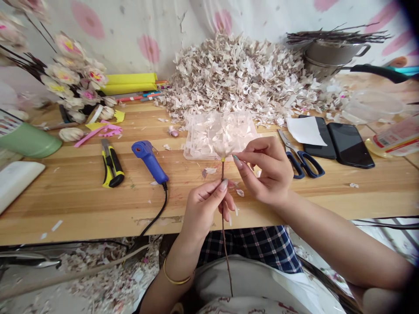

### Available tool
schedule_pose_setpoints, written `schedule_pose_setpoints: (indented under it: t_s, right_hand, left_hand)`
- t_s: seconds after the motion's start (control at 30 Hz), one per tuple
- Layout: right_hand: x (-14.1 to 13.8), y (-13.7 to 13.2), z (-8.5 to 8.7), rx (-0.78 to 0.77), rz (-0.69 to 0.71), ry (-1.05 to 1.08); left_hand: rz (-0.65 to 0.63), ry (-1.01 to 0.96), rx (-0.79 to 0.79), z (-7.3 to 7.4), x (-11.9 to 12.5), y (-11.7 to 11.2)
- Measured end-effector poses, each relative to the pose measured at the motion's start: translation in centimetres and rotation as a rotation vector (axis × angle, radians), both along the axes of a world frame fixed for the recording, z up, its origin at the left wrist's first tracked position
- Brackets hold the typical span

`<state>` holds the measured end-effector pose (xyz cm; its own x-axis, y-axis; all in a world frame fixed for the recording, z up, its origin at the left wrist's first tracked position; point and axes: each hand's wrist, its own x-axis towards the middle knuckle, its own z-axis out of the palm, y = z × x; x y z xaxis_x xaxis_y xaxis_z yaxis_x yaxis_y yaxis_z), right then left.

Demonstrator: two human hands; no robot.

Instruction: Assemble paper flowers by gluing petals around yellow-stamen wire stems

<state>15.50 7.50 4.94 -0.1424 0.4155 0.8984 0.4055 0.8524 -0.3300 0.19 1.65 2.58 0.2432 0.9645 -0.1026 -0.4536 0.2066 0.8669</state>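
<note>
My left hand (209,200) is closed round a thin brown twig (224,244), thumb pressed against it. The twig stands upright and its lower end reaches down toward my lap. At its top sits a pale artificial flower (223,148) with a small yellow band at the base. My right hand (268,168) is beside the flower's base, thumb and forefinger pinched together; what lies between them, if anything, I cannot make out. Behind the flower is a clear plastic compartment box (199,144) with pale petals in it. A few loose petals (240,192) lie on the table below the hands.
A blue glue gun (149,161) and a yellow-black utility knife (111,165) lie left on the wooden table (81,205). Scissors (304,161) and phones (352,144) lie right. Behind are a petal heap (235,78), finished flowers (70,74) and a pot with twigs (330,52).
</note>
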Motion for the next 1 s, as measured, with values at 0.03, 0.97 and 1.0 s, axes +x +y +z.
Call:
schedule_pose_setpoints:
  t_s: [0.03,0.97,1.0]
  right_hand:
    - [-0.01,0.02,-0.03,-0.004,0.001,-0.010]
    - [0.07,-0.12,0.13,0.015,0.072,0.011]
    - [0.08,-0.15,0.15,0.020,0.070,0.022]
  left_hand:
    - [0.000,-0.001,0.001,0.02,0.00,0.00]
    - [-0.006,-0.012,0.012,0.01,-0.10,-0.20]
    - [-0.004,-0.009,0.009,0.01,-0.10,-0.17]
